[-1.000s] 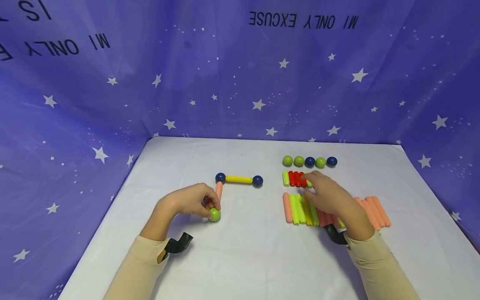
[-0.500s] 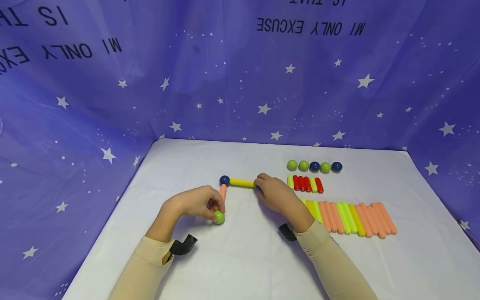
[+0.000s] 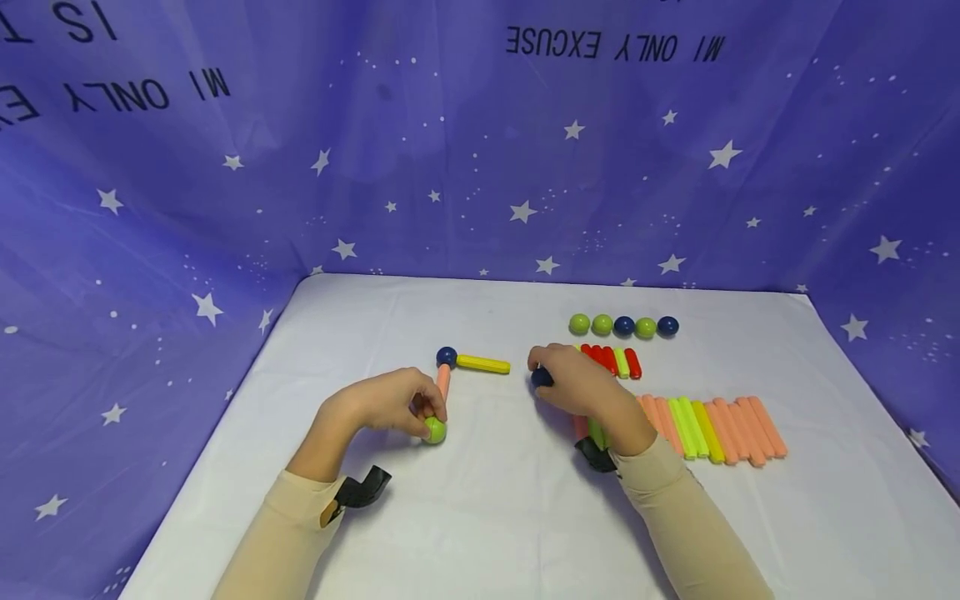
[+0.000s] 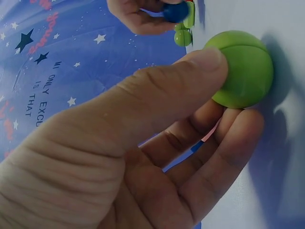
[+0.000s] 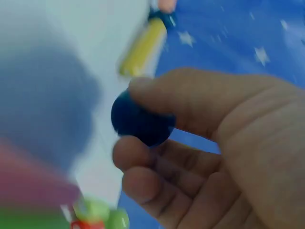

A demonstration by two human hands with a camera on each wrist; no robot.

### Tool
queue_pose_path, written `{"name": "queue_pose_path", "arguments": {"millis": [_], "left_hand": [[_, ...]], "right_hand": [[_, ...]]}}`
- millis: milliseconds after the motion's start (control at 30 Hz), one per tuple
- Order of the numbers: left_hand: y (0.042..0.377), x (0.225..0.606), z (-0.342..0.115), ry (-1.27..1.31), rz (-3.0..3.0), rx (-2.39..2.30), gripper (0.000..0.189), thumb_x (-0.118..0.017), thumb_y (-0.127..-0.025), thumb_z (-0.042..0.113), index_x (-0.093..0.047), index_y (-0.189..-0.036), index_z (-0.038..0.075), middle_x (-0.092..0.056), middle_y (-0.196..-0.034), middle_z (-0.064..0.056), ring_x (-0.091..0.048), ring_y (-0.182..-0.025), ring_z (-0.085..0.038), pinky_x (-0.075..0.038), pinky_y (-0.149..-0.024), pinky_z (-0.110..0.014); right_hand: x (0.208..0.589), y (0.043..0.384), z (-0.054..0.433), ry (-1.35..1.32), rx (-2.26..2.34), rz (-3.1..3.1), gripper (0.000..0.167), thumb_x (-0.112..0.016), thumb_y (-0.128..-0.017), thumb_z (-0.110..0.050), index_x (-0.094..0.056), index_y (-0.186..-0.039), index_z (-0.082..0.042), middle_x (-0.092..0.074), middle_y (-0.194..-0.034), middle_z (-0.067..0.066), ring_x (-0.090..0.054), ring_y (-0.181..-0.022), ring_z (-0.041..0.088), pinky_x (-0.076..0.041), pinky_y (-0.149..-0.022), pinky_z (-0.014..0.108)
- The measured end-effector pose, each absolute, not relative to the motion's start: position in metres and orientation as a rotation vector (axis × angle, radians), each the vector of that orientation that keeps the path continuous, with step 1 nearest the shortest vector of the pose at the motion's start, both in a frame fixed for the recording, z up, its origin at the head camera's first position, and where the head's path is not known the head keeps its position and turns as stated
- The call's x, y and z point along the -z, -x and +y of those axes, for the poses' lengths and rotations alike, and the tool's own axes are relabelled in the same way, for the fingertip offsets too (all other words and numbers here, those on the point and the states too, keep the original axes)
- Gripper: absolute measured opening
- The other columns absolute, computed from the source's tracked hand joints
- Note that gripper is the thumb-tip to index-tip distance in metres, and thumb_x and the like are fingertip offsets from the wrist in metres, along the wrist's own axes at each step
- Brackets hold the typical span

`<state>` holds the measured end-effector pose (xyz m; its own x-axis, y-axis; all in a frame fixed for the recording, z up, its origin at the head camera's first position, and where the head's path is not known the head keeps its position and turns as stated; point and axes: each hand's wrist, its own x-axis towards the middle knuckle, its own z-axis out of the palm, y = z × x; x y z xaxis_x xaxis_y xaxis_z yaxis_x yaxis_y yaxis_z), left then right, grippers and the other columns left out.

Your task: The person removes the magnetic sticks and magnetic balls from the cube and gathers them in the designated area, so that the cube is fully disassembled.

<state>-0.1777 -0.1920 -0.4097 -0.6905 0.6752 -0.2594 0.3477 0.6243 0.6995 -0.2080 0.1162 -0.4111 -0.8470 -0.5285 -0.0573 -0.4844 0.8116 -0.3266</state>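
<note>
My left hand [image 3: 393, 404] pinches a green ball [image 3: 434, 430] between thumb and fingers, low over the white table. A pink stick [image 3: 444, 382] runs from near that ball up to a dark blue ball [image 3: 446, 357]. From this blue ball a yellow stick [image 3: 483, 364] points right, its far end bare. In my right hand [image 3: 577, 379] a second dark blue ball [image 5: 143, 118] is pinched by thumb and fingertips, apart from the yellow stick's free end. The left wrist view shows the green ball [image 4: 242, 69] close to the tabletop.
At the back right lies a row of green and blue balls [image 3: 625, 325]. In front of it are short red and green sticks [image 3: 632, 363], partly behind my right hand. Nearer lies a row of long pink, green and yellow sticks [image 3: 720, 429]. A purple star-patterned cloth [image 3: 525, 167] surrounds the table.
My right hand went left from the short sticks to the blue ball at the yellow stick's end, took hold of it and drew it off to the right. The left hand stayed on the green ball.
</note>
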Motion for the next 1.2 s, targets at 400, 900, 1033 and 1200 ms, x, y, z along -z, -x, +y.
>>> {"name": "queue_pose_path", "arguments": {"millis": [400,900,1033,1200], "left_hand": [[0.182,0.409,-0.191,-0.785,2.334,-0.85,0.021,-0.08,-0.078,0.003,-0.073,-0.092,0.017,-0.065,-0.086,0.004,-0.059,-0.079,-0.014,-0.051,-0.071,-0.031],[0.182,0.415,-0.193,-0.802,2.315,-0.876,0.022,-0.081,-0.078,0.004,-0.073,-0.093,0.017,-0.066,-0.087,0.004,-0.059,-0.08,-0.014,-0.051,-0.071,-0.031],[0.181,0.415,-0.193,-0.788,2.322,-0.868,0.022,-0.081,-0.078,0.004,-0.073,-0.093,0.018,-0.065,-0.086,0.004,-0.059,-0.08,-0.014,-0.051,-0.071,-0.031],[0.18,0.415,-0.192,-0.782,2.328,-0.865,0.023,-0.081,-0.077,0.003,-0.073,-0.093,0.018,-0.065,-0.086,0.005,-0.059,-0.08,-0.014,-0.051,-0.072,-0.031]], "right_hand": [[0.388,0.246,0.24,0.432,0.692,3.052,0.034,-0.069,-0.089,-0.021,-0.061,-0.116,-0.001,-0.063,-0.102,0.018,-0.057,-0.089,0.032,-0.049,-0.077,0.05],[0.418,0.293,0.335,-0.048,0.457,2.989,0.04,-0.069,-0.083,-0.012,-0.057,-0.113,0.011,-0.056,-0.11,0.032,-0.053,-0.096,0.044,-0.042,-0.087,0.061],[0.428,0.304,0.337,0.006,0.477,2.947,0.04,-0.068,-0.083,-0.01,-0.056,-0.117,0.008,-0.056,-0.114,0.031,-0.052,-0.1,0.044,-0.04,-0.091,0.061],[0.434,0.312,0.334,-0.031,0.478,2.937,0.043,-0.066,-0.084,-0.007,-0.053,-0.122,0.006,-0.052,-0.119,0.033,-0.05,-0.105,0.046,-0.038,-0.094,0.063]]}}
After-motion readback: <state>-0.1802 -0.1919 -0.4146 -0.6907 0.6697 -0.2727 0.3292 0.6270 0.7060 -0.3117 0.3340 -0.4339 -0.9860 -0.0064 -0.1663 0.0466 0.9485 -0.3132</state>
